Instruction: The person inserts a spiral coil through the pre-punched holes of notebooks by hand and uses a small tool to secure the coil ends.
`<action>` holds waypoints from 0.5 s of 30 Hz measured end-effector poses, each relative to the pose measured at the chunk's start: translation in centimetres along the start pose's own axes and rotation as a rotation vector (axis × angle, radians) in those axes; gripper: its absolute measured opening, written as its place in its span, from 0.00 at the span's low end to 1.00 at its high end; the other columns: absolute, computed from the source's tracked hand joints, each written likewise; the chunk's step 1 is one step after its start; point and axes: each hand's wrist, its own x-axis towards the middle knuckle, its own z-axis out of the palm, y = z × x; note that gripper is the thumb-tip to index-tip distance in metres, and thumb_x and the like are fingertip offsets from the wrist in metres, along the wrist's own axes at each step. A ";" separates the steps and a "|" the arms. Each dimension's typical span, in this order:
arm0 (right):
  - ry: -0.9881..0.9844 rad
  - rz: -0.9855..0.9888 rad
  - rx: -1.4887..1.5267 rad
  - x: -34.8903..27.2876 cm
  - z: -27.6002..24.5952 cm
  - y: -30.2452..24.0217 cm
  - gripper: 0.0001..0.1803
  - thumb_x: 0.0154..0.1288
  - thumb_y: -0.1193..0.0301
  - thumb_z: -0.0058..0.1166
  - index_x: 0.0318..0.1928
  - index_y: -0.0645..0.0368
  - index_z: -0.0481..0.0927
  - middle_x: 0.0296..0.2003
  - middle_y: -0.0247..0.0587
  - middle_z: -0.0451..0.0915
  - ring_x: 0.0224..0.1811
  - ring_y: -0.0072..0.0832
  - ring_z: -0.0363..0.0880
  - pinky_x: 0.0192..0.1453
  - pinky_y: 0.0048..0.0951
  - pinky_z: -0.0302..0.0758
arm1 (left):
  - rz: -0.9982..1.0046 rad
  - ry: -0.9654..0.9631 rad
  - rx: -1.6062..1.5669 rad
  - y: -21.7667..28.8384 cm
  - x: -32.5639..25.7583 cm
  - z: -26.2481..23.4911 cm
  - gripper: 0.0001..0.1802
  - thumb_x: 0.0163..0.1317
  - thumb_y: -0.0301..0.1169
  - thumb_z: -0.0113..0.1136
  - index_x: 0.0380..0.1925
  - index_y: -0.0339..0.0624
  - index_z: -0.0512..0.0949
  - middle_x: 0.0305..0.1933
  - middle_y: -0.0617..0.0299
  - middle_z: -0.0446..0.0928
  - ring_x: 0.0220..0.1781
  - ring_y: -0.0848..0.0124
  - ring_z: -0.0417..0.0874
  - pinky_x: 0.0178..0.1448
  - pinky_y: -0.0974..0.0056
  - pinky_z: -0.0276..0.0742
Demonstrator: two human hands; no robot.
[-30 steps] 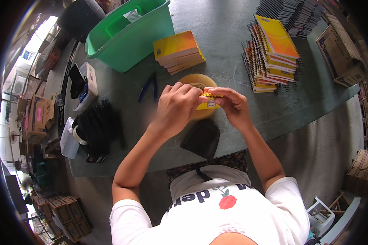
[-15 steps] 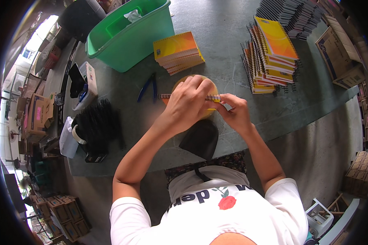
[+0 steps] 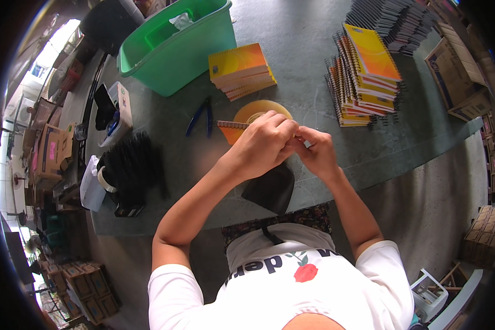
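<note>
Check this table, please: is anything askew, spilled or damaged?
Nothing is spilled or visibly damaged. The tall stack of spiral notebooks is fanned unevenly, its covers slipping sideways. The blue pliers lie loose beside the small orange notebook stack. Both hands cover their work.

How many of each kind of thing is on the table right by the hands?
Green tub: 1
Blue-handled pliers: 1
Tape roll: 1
Notebook stacks: 2, a low orange one and a tall yellow-topped one
Notebook held in the hands: 1
Total: 6
</note>
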 end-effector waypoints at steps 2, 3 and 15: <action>-0.011 -0.015 -0.040 0.0 -0.1 -0.2 0.09 0.57 0.76 0.60 0.40 0.63 0.81 0.32 0.47 0.82 0.32 0.38 0.83 0.35 0.29 0.78 | -0.001 0.022 -0.015 -0.2 0.1 0.0 0.09 0.49 0.18 0.62 0.33 0.37 0.78 0.35 0.54 0.78 0.38 0.57 0.78 0.41 0.60 0.75; -0.013 -0.021 -0.064 0.0 0.0 -0.2 0.09 0.58 0.76 0.60 0.40 0.62 0.81 0.32 0.47 0.82 0.32 0.37 0.83 0.35 0.29 0.78 | -0.033 0.020 0.017 0.0 0.1 -0.1 0.09 0.49 0.19 0.62 0.33 0.38 0.78 0.35 0.55 0.78 0.39 0.57 0.78 0.42 0.60 0.74; 0.523 -0.497 -0.202 7.0 -9.8 -7.1 0.11 0.61 0.81 0.55 0.43 0.57 0.83 0.36 0.35 0.84 0.36 0.19 0.79 0.47 0.23 0.72 | -0.235 0.580 -0.190 0.8 6.2 -6.4 0.32 0.54 0.41 0.70 0.58 0.46 0.71 0.49 0.56 0.81 0.50 0.66 0.81 0.52 0.61 0.78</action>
